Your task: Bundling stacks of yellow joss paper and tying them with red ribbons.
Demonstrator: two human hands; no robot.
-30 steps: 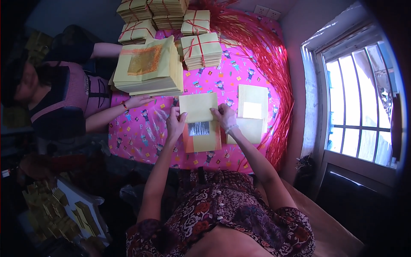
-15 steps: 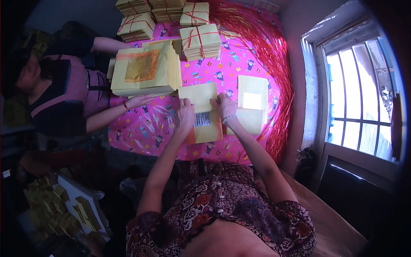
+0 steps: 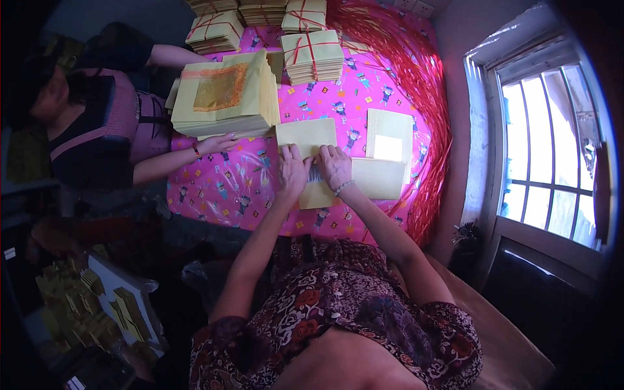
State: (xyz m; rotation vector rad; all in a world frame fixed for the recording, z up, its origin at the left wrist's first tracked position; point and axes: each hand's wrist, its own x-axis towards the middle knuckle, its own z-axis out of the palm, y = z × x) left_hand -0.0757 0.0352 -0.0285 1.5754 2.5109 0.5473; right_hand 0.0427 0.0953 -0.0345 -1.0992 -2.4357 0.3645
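Observation:
A pale yellow paper sheet (image 3: pixel 305 131) lies on the pink table in front of me, its lower part carrying a dark silvery patch mostly covered by my hands. My left hand (image 3: pixel 294 171) is closed at its left side, fingers curled on the paper and thumb pointing inward. Close beside it, my right hand (image 3: pixel 335 169), with a beaded bracelet on the wrist, is also closed on the paper, fingertips bent down. The thumbs nearly meet. Whether several sheets lie under my fingers, I cannot tell.
Right of my hands lie more yellow sheets (image 3: pixel 377 179), one with a white patch (image 3: pixel 388 148). A tall stack of yellow paper (image 3: pixel 224 97) stands left, a co-worker's hand (image 3: pixel 218 143) at its base. Tied bundles (image 3: pixel 313 55) and red plastic strands (image 3: pixel 432 110) edge the table (image 3: pixel 221 188).
Both hands have drawn closer together over the sheet, covering more of the silvery patch. The whole view has shifted slightly. The co-worker's hand stays by the tall stack.

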